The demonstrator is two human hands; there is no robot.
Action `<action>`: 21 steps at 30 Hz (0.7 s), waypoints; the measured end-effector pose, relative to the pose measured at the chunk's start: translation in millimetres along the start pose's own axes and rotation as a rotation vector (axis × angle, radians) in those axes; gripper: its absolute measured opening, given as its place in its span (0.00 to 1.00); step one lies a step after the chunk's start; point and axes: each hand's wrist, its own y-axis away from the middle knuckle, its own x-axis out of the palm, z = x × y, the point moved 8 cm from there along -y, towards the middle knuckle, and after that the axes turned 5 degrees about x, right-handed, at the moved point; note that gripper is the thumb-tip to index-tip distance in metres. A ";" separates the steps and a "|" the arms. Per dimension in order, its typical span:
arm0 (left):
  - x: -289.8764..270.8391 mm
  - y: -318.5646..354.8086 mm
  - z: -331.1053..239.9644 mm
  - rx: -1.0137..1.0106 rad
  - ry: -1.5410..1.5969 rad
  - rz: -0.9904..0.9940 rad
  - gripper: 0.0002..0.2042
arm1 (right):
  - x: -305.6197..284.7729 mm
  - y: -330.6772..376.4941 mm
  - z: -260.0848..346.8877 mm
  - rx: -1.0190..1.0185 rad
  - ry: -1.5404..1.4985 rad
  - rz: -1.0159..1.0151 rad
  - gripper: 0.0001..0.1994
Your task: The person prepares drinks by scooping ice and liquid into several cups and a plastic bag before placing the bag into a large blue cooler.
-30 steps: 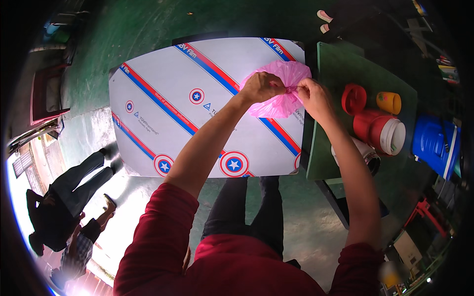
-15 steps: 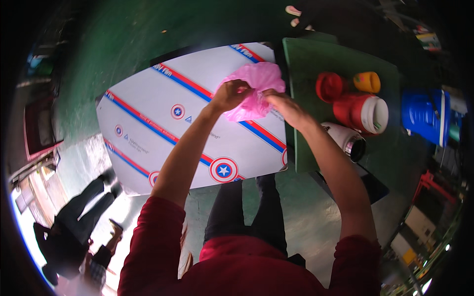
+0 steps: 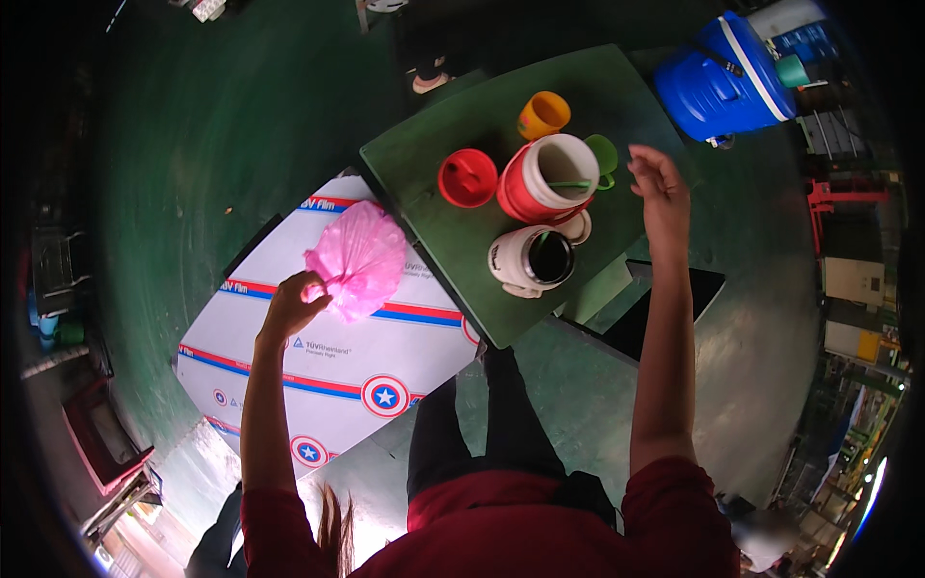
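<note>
My left hand [image 3: 294, 303] pinches the gathered neck of a pink plastic bag [image 3: 364, 258]. The bag puffs out over the table covered in white film [image 3: 323, 356] with red and blue stripes. Raised past the right edge of the green table [image 3: 443, 260], my right hand [image 3: 663, 197] holds nothing, its fingers loosely bent and apart. Nearest to it is a green mug [image 3: 602, 152], partly behind a red jug with a white rim [image 3: 520, 188] that has a green handle or spoon inside. A white flask [image 3: 513, 255] with a steel mouth stands closer to me.
A red lid [image 3: 468, 179] and a yellow cup [image 3: 544, 114] are on the green table, a small white lid [image 3: 577, 227] beside the flask. Beyond the far right corner stands a blue cooler [image 3: 718, 87] with a teal cup [image 3: 792, 71]. A dark flat panel [image 3: 665, 308] sits below the table's right side.
My right hand has let go of the bag and moved right, past the green table. My left hand keeps its pinch on the bag. The view has turned toward the green table.
</note>
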 end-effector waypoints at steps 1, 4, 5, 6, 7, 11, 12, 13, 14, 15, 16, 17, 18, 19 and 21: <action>-3.6 3.0 -2.2 0.021 0.033 -0.040 0.10 | -24.7 -19.9 -50.5 0.160 0.055 -0.035 0.10; -6.8 1.0 -15.3 0.095 -0.198 -0.102 0.10 | -45.6 -73.8 -201.8 0.131 0.504 -0.014 0.19; -13.5 5.3 -20.5 0.176 -0.190 -0.178 0.09 | -34.6 -83.0 -229.7 0.160 0.580 0.018 0.22; -19.6 11.3 -14.3 0.172 -0.133 -0.231 0.08 | -19.5 -87.0 -244.3 0.171 0.624 0.022 0.24; -25.4 17.7 -15.1 0.167 -0.079 -0.281 0.08 | -5.1 -87.9 -254.5 0.185 0.668 0.029 0.26; -30.8 28.0 -43.5 0.004 -0.199 -0.323 0.07 | 19.0 -107.2 -302.2 0.306 0.579 0.167 0.20; -29.3 31.0 -46.1 -0.099 -0.289 -0.346 0.07 | 17.4 -107.9 -316.1 0.367 0.455 0.182 0.19; -26.9 33.1 -49.3 -0.200 -0.377 -0.366 0.07 | 14.2 -107.2 -329.7 0.430 0.332 0.195 0.19; -26.3 41.1 -65.9 -0.146 -0.578 -0.457 0.06 | 14.4 -103.8 -313.4 0.370 0.184 0.189 0.18; -25.0 53.1 -53.5 -0.154 -0.549 -0.612 0.06 | 7.5 -103.3 -301.9 0.351 0.193 0.183 0.18; -24.5 60.3 -57.3 -0.094 -0.618 -0.781 0.07 | -3.5 -105.8 -292.5 0.329 0.205 0.175 0.18; -22.9 72.6 -64.1 -0.045 -0.701 -0.952 0.08 | -15.5 -105.6 -276.8 0.231 0.239 0.185 0.19; -15.9 78.2 -46.0 -0.188 -0.637 -0.999 0.09 | -37.2 -107.8 -271.4 0.167 0.277 0.151 0.19; -9.0 91.4 -25.6 -0.264 -0.394 -1.083 0.11 | -46.6 -106.2 -237.0 0.073 0.463 0.170 0.19; 12.8 101.5 14.8 -0.345 0.040 -1.146 0.13 | -51.3 -85.6 -143.5 -0.012 0.398 0.200 0.19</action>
